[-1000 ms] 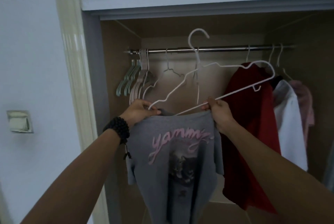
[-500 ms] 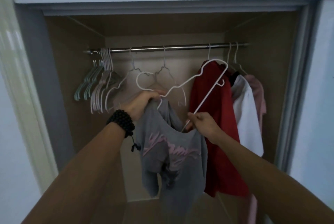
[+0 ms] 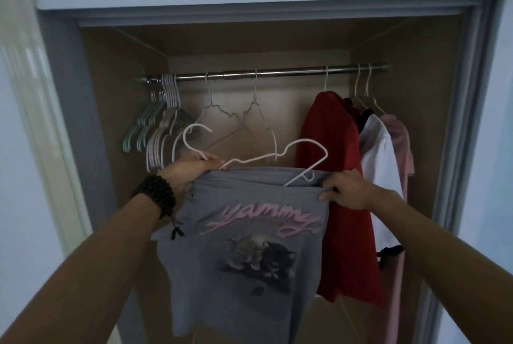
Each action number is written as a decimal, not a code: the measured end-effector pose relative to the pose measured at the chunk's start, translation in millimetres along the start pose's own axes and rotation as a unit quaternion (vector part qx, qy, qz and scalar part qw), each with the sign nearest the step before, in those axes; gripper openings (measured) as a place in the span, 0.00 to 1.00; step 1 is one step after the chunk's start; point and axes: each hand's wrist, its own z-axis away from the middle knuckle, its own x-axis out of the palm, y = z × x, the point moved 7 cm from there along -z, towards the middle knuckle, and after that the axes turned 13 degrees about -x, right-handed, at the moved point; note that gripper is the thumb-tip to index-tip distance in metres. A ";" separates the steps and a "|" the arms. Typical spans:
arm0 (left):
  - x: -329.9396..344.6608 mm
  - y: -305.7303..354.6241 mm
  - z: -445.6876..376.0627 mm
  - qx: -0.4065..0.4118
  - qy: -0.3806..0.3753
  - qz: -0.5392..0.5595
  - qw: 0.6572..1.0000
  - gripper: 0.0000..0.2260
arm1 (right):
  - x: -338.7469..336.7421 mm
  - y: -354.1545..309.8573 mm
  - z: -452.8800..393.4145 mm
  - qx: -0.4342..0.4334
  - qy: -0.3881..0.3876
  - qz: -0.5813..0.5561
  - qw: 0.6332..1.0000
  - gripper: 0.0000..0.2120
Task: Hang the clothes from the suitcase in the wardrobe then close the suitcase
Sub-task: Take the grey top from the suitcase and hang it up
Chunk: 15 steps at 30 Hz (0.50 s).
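A grey T-shirt (image 3: 244, 238) with pink "yammy" lettering and a cat print hangs spread between my hands in front of the open wardrobe. My left hand (image 3: 188, 174) grips its left top edge together with the neck of a white wire hanger (image 3: 266, 156). The hanger lies tilted, its hook up at the left and its right end dipping into the shirt's opening. My right hand (image 3: 347, 191) pinches the shirt's right top edge. The metal rail (image 3: 277, 73) runs across above. The suitcase is out of view.
On the rail hang a bunch of empty hangers (image 3: 161, 127) at the left, two empty wire hangers (image 3: 236, 116) in the middle, and a red garment (image 3: 336, 177), a white one (image 3: 380, 166) and a pink one (image 3: 399, 143) at the right. Wardrobe frame posts stand at both sides.
The bunched shirt is now spread flat between my hands. My right hand has let go of the hanger's bar and taken the shirt's edge. The hanger has swung down towards the shirt's opening.
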 end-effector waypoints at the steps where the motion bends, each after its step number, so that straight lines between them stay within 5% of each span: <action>1: -4.4 -5.9 2.1 -0.013 -0.005 -0.026 1.000 0.10 | -4.0 2.4 -1.2 0.001 0.010 -0.002 1.000 0.15; 4: -12.7 -22.3 5.4 -0.034 -0.005 -0.102 0.994 0.10 | -10.4 -1.6 -10.6 -0.039 0.044 -0.026 0.998 0.10; 11: 8.1 -13.2 18.1 -0.019 -0.005 -0.313 0.949 0.17 | -37.3 -74.0 -41.4 -0.170 0.150 -0.017 0.974 0.16; 15: 17.5 6.1 21.7 0.017 -0.006 -0.275 0.961 0.19 | -61.1 -112.0 -45.5 -0.149 0.267 -0.149 0.940 0.07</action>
